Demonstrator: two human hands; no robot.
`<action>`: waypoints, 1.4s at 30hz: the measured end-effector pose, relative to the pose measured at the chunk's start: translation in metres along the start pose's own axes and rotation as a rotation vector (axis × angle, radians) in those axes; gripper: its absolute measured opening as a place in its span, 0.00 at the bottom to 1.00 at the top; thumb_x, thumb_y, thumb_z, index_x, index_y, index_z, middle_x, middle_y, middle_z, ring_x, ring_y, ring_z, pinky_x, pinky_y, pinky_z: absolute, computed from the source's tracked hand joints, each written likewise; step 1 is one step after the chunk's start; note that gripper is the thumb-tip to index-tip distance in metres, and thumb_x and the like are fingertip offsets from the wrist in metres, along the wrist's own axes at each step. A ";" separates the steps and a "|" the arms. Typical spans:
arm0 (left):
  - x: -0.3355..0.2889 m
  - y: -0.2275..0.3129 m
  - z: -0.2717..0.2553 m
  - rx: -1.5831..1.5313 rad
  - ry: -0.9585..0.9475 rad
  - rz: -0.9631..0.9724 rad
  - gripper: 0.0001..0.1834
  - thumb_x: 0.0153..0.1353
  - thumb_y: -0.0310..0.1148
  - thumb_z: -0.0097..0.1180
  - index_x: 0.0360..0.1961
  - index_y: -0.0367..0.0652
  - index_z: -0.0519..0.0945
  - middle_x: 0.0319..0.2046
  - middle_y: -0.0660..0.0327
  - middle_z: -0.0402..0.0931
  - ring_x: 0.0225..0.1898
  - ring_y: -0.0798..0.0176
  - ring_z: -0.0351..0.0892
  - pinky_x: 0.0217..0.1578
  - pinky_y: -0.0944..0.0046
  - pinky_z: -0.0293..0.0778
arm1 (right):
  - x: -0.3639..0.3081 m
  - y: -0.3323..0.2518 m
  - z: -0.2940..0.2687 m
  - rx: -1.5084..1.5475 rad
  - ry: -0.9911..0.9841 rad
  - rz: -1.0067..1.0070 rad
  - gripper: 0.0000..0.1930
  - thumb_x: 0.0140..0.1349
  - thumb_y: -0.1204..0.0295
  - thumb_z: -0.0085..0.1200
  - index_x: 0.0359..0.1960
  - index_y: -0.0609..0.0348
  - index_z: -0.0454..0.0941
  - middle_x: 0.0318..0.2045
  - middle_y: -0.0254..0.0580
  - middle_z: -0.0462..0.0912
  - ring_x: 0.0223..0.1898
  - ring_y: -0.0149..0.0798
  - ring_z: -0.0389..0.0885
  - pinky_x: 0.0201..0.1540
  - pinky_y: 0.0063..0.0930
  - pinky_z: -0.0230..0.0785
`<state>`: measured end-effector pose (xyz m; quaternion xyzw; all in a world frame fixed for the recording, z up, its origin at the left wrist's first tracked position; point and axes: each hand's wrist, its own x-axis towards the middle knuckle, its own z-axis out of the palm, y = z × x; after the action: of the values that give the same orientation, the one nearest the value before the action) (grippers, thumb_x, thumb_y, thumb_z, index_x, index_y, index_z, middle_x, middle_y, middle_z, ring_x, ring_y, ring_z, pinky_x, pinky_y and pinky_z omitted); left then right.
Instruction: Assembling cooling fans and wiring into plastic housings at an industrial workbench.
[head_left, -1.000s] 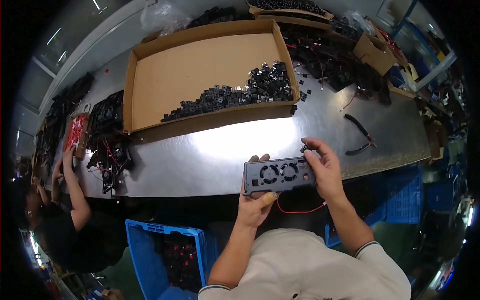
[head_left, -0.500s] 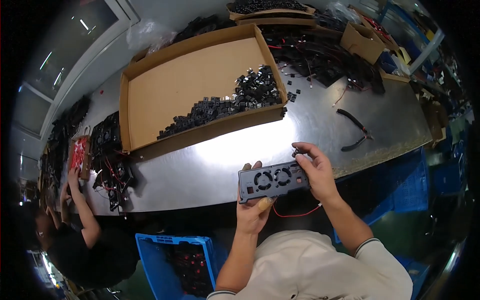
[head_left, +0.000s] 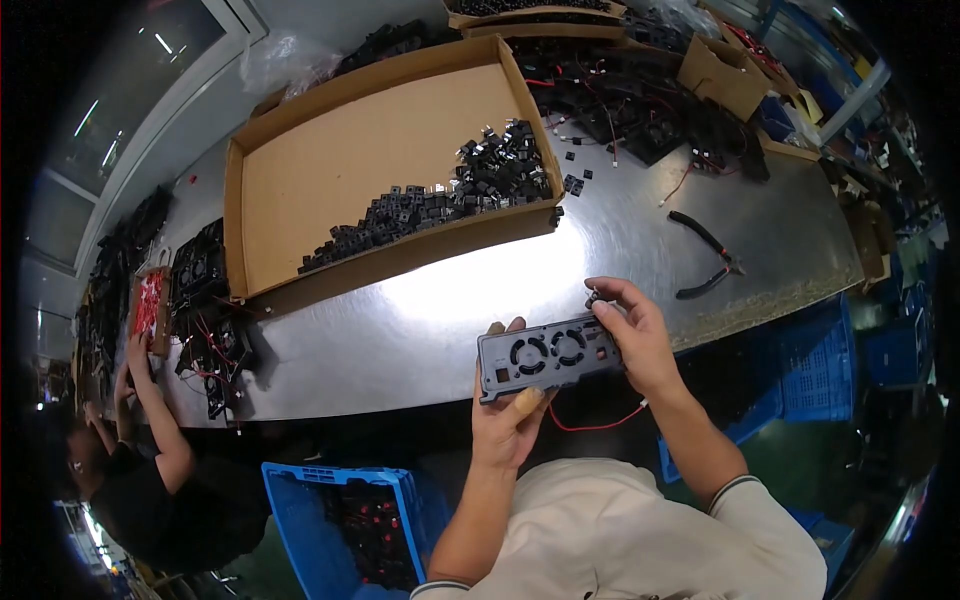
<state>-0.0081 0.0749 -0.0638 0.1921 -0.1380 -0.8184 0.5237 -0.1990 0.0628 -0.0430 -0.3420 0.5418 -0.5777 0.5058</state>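
Note:
My left hand (head_left: pixel 508 424) grips a dark grey plastic panel (head_left: pixel 515 370) from below, a yellow cover on its thumb. Two round fan grilles and small square cut-outs show on the panel's face. A red wire (head_left: pixel 590 428) with a white plug hangs below it. Above the panel's right end, my right hand (head_left: pixel 638 335) pinches a small black socket (head_left: pixel 594 298) with metal prongs between thumb and forefinger. The right fingers cover part of the panel's right end. Beyond my hands, many like sockets (head_left: pixel 425 208) are heaped in a shallow cardboard tray (head_left: pixel 330 155).
Black-handled pliers (head_left: pixel 712 250) lie on the metal table (head_left: pixel 330 365) at right. Black fan parts with wires (head_left: pixel 640 115) are piled at the far right. Left, a person (head_left: pixel 150 470) reaches to a box of red parts (head_left: pixel 150 305). A blue crate (head_left: pixel 330 475) stands below the table edge.
The view has shifted slightly, so the tray and table sit a little further left and up. Both hands keep their holds on the panel and socket.

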 end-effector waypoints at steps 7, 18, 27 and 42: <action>0.000 0.002 0.001 -0.016 -0.027 0.001 0.49 0.54 0.13 0.61 0.74 0.52 0.54 0.73 0.57 0.52 0.69 0.50 0.62 0.61 0.47 0.72 | -0.004 -0.004 0.001 0.031 -0.015 -0.030 0.16 0.67 0.78 0.52 0.56 0.63 0.75 0.48 0.37 0.76 0.45 0.25 0.75 0.50 0.20 0.69; -0.001 0.004 -0.001 -0.020 -0.045 -0.008 0.47 0.55 0.12 0.57 0.74 0.52 0.54 0.74 0.59 0.52 0.68 0.50 0.62 0.63 0.45 0.69 | -0.003 0.000 0.004 0.071 -0.010 -0.056 0.16 0.68 0.77 0.52 0.57 0.64 0.74 0.48 0.37 0.77 0.47 0.26 0.74 0.51 0.20 0.68; -0.001 -0.002 -0.005 -0.097 -0.036 -0.014 0.45 0.56 0.11 0.54 0.73 0.52 0.56 0.73 0.59 0.53 0.69 0.50 0.61 0.64 0.42 0.66 | -0.004 0.004 0.002 0.064 0.003 -0.065 0.15 0.68 0.77 0.52 0.56 0.64 0.75 0.47 0.36 0.78 0.47 0.25 0.74 0.52 0.20 0.66; -0.003 0.002 0.001 0.005 -0.001 -0.019 0.46 0.51 0.14 0.57 0.72 0.53 0.59 0.70 0.59 0.59 0.69 0.50 0.62 0.64 0.40 0.66 | -0.007 0.004 0.004 0.075 0.003 -0.063 0.15 0.69 0.77 0.52 0.56 0.63 0.75 0.47 0.36 0.77 0.46 0.25 0.75 0.51 0.19 0.68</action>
<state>-0.0058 0.0767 -0.0616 0.1946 -0.1386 -0.8229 0.5155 -0.1924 0.0686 -0.0451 -0.3387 0.5096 -0.6137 0.4989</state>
